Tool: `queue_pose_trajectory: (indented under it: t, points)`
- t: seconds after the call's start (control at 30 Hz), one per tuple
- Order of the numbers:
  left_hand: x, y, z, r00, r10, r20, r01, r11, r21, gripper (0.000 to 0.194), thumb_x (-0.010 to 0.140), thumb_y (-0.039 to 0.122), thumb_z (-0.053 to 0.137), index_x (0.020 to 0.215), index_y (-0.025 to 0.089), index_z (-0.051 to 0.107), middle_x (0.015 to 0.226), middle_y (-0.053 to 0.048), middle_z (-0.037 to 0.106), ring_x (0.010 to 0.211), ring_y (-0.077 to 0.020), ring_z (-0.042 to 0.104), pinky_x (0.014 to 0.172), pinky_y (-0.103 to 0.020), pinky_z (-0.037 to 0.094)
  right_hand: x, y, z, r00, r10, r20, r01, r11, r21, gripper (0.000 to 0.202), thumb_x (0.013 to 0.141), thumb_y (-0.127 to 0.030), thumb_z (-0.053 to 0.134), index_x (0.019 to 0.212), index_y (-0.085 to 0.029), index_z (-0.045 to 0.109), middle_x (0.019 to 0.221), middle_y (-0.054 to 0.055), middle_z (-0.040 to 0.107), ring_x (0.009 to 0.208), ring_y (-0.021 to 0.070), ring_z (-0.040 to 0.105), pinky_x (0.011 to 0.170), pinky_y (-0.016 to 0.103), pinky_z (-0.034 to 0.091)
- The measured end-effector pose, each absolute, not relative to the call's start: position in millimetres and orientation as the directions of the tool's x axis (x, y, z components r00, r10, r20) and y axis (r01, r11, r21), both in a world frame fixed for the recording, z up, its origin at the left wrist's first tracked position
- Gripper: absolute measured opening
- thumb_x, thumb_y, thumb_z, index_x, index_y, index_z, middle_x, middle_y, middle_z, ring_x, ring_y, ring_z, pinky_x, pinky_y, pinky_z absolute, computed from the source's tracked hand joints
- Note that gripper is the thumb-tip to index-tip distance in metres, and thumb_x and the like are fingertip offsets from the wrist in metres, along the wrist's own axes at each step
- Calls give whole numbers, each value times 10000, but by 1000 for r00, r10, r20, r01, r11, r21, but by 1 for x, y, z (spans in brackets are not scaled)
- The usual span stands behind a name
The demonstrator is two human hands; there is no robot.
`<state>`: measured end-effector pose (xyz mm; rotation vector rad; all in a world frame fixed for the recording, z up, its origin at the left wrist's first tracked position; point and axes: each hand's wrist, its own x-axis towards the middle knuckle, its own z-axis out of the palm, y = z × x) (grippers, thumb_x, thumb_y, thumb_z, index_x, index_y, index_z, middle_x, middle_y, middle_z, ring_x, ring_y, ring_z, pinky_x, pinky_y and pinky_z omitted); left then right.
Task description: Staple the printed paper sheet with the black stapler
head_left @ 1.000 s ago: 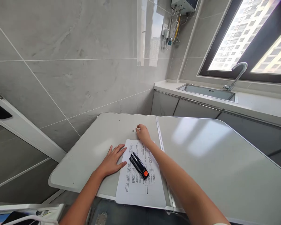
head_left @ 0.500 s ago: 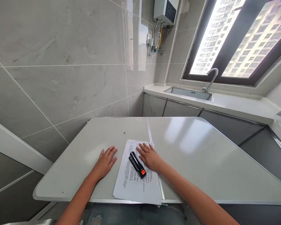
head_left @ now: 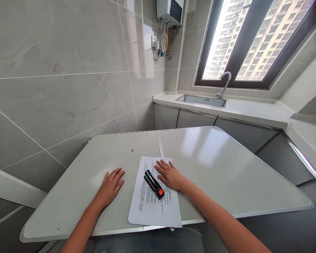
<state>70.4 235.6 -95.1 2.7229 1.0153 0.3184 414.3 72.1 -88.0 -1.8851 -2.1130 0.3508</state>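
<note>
Printed sheets of paper (head_left: 154, 214) lie at the front of the table, near its middle seam. On top of them rests a black stapler (head_left: 154, 184) with an orange-red patch at its near end, tilted across the print. My right hand (head_left: 170, 174) lies flat on the paper's upper right part, fingers spread, just beside the stapler and holding nothing. To the left of the paper, my left hand (head_left: 109, 187) rests on the bare tabletop with its fingers apart, touching neither paper nor stapler.
The pale folding table (head_left: 200, 168) has a seam across it and rounded corners. Two small dark marks (head_left: 132, 150) show beyond the paper. Behind stand a counter with a sink (head_left: 202, 100), a tap (head_left: 225, 84), a window and a wall-mounted water heater (head_left: 170, 12).
The camera view has turned slightly, so the room appears shifted left and the table tilted. My left hand sits a little farther from the paper. The stapler and right hand stay in place.
</note>
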Motion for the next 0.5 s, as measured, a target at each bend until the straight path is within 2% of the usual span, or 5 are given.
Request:
queue_pose_trajectory:
  t: [0.13,0.33,0.5]
  points:
    - [69,236,-96,742,657,136,613,-746,260,445,1074,431,342,1486,338,480,1591,-63,439,1450,-236,443,1256,-614,179,425,64,-90,-134,988,80,919,154,-364,573,1080,-461,366,1630,-327,275,1698,57,217,1584,292,159,1264,610,95]
    - [67,237,-98,740,657,146,614,-748,253,447,1065,424,369,1488,350,492,1591,-54,440,1444,-244,452,1256,-597,202,466,71,-81,-283,957,68,881,287,-376,549,1086,-393,382,1620,-393,254,1693,1,231,1576,236,197,1279,556,67]
    - [67,236,-99,739,655,155,611,-750,253,450,1060,415,379,1495,373,487,1592,-33,442,1438,-242,460,1261,-585,210,478,86,-76,-362,929,80,846,363,-389,549,1063,-378,462,1590,-428,317,1669,-42,305,1558,209,259,1290,493,89]
